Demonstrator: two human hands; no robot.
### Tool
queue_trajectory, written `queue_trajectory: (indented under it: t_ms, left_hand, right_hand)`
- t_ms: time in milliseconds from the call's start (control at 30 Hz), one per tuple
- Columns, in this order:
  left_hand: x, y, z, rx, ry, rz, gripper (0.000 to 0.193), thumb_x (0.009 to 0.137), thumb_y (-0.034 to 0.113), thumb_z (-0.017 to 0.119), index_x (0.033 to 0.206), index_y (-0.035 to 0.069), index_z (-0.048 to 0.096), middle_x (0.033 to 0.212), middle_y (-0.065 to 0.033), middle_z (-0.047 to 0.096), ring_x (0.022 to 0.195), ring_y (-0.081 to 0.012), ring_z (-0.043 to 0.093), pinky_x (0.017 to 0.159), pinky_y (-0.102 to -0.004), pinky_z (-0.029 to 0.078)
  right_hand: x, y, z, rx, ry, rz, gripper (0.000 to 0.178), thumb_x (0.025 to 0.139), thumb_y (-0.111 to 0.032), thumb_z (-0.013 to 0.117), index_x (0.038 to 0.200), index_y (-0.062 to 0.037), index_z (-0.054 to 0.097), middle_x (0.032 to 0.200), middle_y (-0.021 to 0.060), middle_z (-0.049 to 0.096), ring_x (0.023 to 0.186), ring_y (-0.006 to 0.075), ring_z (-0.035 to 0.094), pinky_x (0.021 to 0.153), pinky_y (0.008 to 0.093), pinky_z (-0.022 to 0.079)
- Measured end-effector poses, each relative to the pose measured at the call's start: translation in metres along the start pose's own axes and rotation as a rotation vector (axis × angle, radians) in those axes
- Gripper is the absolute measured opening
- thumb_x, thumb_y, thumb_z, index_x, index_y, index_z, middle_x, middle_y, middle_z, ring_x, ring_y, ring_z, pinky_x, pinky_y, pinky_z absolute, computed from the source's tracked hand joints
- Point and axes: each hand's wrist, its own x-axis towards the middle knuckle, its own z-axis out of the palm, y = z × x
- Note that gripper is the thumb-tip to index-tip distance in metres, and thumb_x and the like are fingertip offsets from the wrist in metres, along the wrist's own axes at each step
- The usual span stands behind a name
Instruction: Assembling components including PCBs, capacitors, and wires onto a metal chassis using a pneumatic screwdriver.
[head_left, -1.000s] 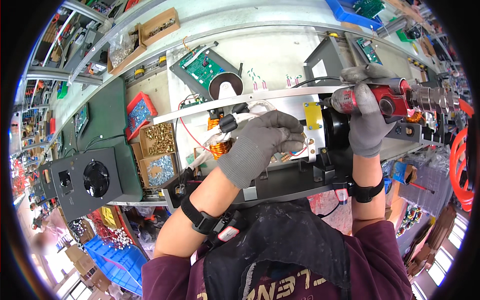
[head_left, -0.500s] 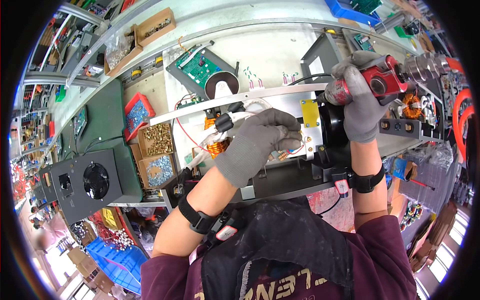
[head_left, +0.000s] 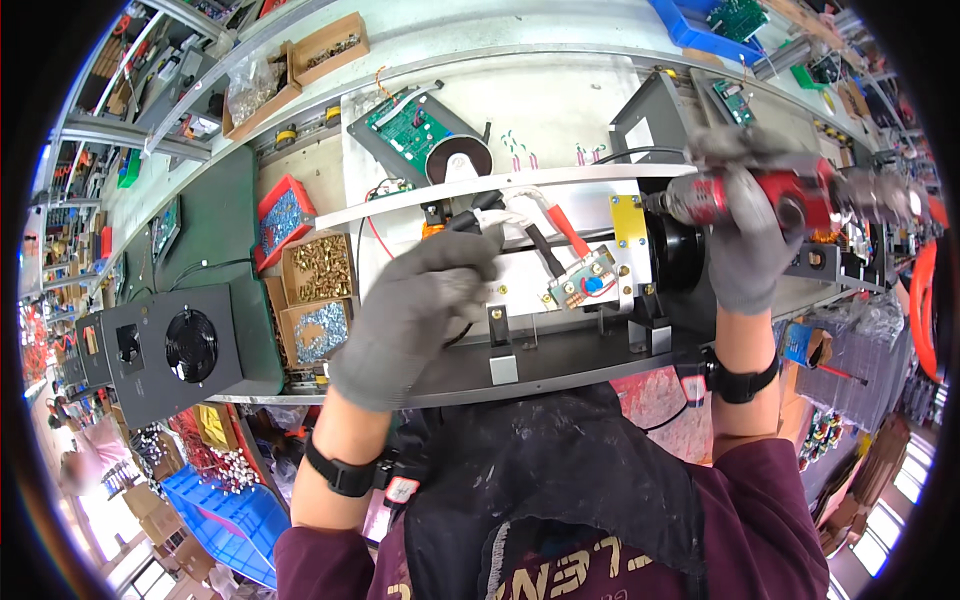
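My right hand point(head_left: 745, 235), in a grey glove and blurred, is wrapped round a red power drill point(head_left: 695, 199) whose nose points left toward a yellow plate point(head_left: 628, 228). My gloved left hand point(head_left: 415, 310) has its fingers curled together beside thick white cables with black sleeves point(head_left: 488, 205); whatever is between the fingers is hidden. Right of it, a small circuit board point(head_left: 583, 285) with a blue part sits on a metal plate, joined by a red-sleeved cable point(head_left: 568, 232) and a black-sleeved one. A silver bar point(head_left: 560, 178) runs across the far side of the assembly.
Left stand boxes of brass screws point(head_left: 320, 268) and silver screws point(head_left: 322, 332), and a red tray point(head_left: 283, 222) of blue-tinted small parts. A grey case with a fan point(head_left: 190, 347) lies farther left. A green circuit board point(head_left: 408, 130) is behind. A red hose point(head_left: 922, 310) hangs right.
My left hand has drawn back left from the small circuit board, uncovering it and the sleeved cables. My right hand and the drill have shifted slightly right and down.
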Motion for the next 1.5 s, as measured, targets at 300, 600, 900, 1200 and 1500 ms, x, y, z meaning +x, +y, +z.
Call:
queue_trajectory:
  t_ms: [300, 600, 900, 1200, 1500]
  left_hand:
    - [-0.040, 0.002, -0.061, -0.039, 0.382, 0.012, 0.028, 0.084, 0.014, 0.051, 0.102, -0.007, 0.054, 0.067, -0.0010, 0.047, 0.057, -0.0093, 0.042, 0.052, -0.0223, 0.033]
    - [-0.054, 0.006, -0.090, -0.049, 0.587, 0.037, 0.030, 0.082, 0.016, 0.055, 0.104, -0.005, 0.056, 0.066, -0.0002, 0.045, 0.058, -0.0102, 0.043, 0.052, -0.0222, 0.033]
    - [0.002, 0.036, -0.043, 0.795, 0.382, 0.174, 0.025, 0.085, 0.017, 0.056, 0.101, -0.002, 0.062, 0.076, 0.0003, 0.056, 0.067, -0.0051, 0.045, 0.061, -0.0197, 0.036]
    - [0.031, 0.029, -0.010, 0.910, 0.264, 0.133, 0.021, 0.086, 0.013, 0.055, 0.100, 0.000, 0.063, 0.084, -0.0084, 0.066, 0.076, -0.0107, 0.060, 0.070, -0.0246, 0.048]
    - [0.041, 0.029, -0.015, 1.223, 0.307, 0.141, 0.032, 0.078, 0.025, 0.065, 0.103, 0.005, 0.063, 0.079, -0.0120, 0.062, 0.073, -0.0216, 0.062, 0.068, -0.0325, 0.049]
  right_hand:
    - [-0.028, 0.002, -0.002, 0.111, 0.023, 0.107, 0.037, 0.074, -0.002, 0.064, 0.108, 0.0023, 0.050, 0.091, 0.0162, 0.062, 0.084, 0.0234, 0.062, 0.074, 0.0352, 0.052]
    - [-0.034, -0.001, -0.001, -0.020, -0.230, -0.004, 0.033, 0.076, 0.007, 0.057, 0.106, -0.0007, 0.043, 0.089, 0.0170, 0.061, 0.073, 0.0163, 0.059, 0.060, 0.0291, 0.051]
    - [-0.026, 0.003, 0.026, -0.237, 0.443, 0.049, 0.030, 0.079, 0.002, 0.061, 0.107, 0.0046, 0.053, 0.092, 0.0123, 0.064, 0.074, 0.0141, 0.062, 0.068, 0.0257, 0.051]
    - [-0.021, 0.005, 0.009, -0.023, 0.160, 0.174, 0.028, 0.078, 0.005, 0.057, 0.105, 0.0014, 0.052, 0.086, 0.0127, 0.063, 0.060, 0.0119, 0.057, 0.051, 0.0243, 0.047]
    - [-0.014, 0.009, -0.006, 0.138, -0.456, 0.062, 0.034, 0.071, 0.009, 0.057, 0.104, 0.0013, 0.047, 0.081, 0.0096, 0.060, 0.080, 0.0188, 0.061, 0.074, 0.0332, 0.051]
